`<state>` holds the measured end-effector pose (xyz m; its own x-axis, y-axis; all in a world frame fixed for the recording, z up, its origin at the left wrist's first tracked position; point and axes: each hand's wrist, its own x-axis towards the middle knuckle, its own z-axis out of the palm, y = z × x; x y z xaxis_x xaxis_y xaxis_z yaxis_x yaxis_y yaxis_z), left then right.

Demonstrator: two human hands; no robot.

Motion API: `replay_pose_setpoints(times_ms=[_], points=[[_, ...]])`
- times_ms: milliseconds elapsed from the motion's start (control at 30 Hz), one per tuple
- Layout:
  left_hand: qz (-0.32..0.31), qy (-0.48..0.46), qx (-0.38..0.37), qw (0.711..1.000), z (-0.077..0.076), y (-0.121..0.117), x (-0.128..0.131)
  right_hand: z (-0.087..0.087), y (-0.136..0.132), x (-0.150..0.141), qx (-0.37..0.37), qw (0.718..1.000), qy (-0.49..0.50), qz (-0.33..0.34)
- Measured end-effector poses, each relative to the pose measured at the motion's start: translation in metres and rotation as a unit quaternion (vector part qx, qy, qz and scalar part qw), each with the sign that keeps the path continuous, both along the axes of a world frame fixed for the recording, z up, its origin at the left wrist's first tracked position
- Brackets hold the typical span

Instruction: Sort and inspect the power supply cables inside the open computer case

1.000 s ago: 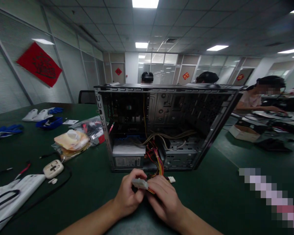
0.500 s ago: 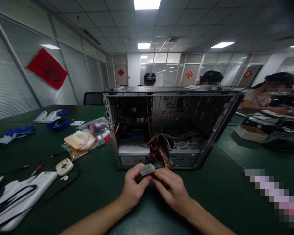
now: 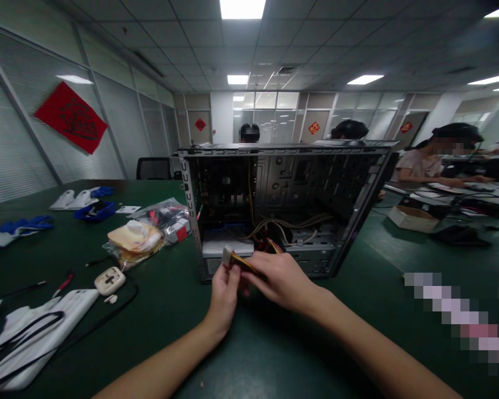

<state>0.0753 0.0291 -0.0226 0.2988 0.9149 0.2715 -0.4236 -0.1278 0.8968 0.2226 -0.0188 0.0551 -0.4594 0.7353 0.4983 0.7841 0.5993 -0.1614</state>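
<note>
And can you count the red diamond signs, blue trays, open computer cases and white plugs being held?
Red diamond signs: 4
Blue tray: 1
Open computer case: 1
Held white wire connector: 1
Total: 7

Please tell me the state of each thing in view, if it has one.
Computer case: side open
Connector: not plugged in
Wires: bunched together
Left hand: closed on wires
Right hand: closed on wires
Blue tray: open, not empty
Carton: top open
Plastic bag: sealed or not, cannot tell
</note>
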Motion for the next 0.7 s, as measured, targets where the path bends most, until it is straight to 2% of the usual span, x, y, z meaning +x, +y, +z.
replay_pose_setpoints(times_ms=[67,133,267,433,700], points=[[-0.003,0.016,0.015,1.0,-0.002,0.001,-0.001,0.021,0.013,-0.008,0.027,0.999,0.006,-0.037],[-0.018,0.054,0.026,0.998,-0.004,0.002,-0.002,0.04,0.032,-0.017,0.041,0.993,-0.002,-0.107],[-0.054,0.104,0.023,0.993,-0.005,0.0,-0.004,0.065,0.077,-0.033,-0.008,0.974,-0.057,-0.218],[-0.056,0.132,0.021,0.989,-0.005,0.001,-0.004,0.069,0.108,-0.043,-0.024,0.958,-0.061,-0.28],[-0.053,0.141,0.023,0.988,-0.002,0.001,-0.004,0.062,0.109,-0.048,-0.012,0.944,-0.058,-0.326]])
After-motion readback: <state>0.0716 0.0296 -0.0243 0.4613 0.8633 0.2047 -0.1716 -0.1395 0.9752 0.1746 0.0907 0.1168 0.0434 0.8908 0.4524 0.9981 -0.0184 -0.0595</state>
